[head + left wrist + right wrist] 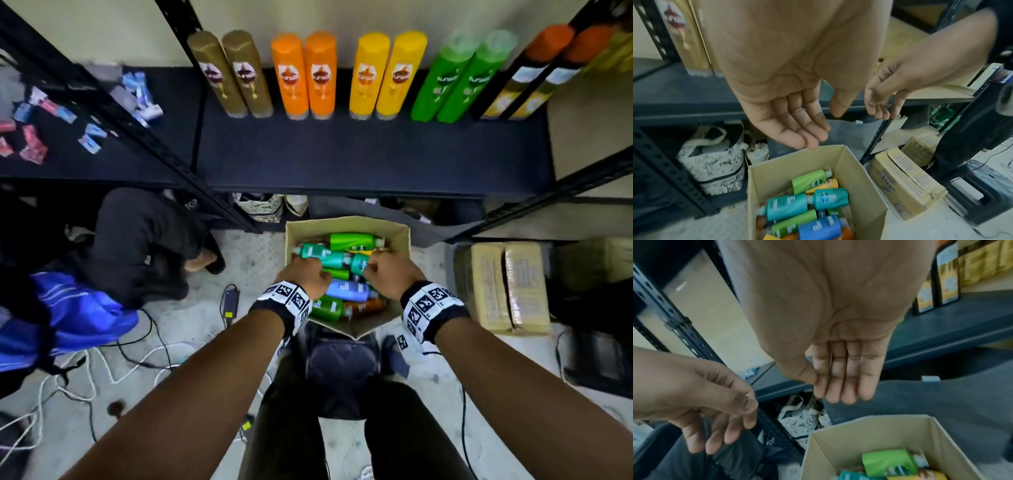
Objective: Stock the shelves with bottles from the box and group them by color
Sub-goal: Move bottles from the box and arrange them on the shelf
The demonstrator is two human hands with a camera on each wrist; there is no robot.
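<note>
- We are seeing 5 color pairs already standing at the back of the dark shelf (pixel 342 157), left to right: 2 gold bottles (pixel 230 73), 2 orange bottles (pixel 306 75), 2 yellow bottles (pixel 385 73), 2 green bottles (pixel 455 77) and 2 black bottles with orange caps (pixel 529 73).
- We are judging the stocking as partly done: the cardboard box (pixel 400 236) on the floor below is holding many more bottles lying on their sides.
- We are bringing our left hand (pixel 305 274) over the box's left side, fingers relaxed and loosely spread, holding nothing.
- Under our hands we are seeing teal bottles (pixel 786 205), a light green bottle (pixel 807 181), a blue bottle (pixel 819 227) and orange ones, all waiting to be shelved.
- We are keeping our right hand (pixel 388 274) over the box's right side, fingers straight and together, empty.
- We are expecting teal and blue to need new groups.
</note>
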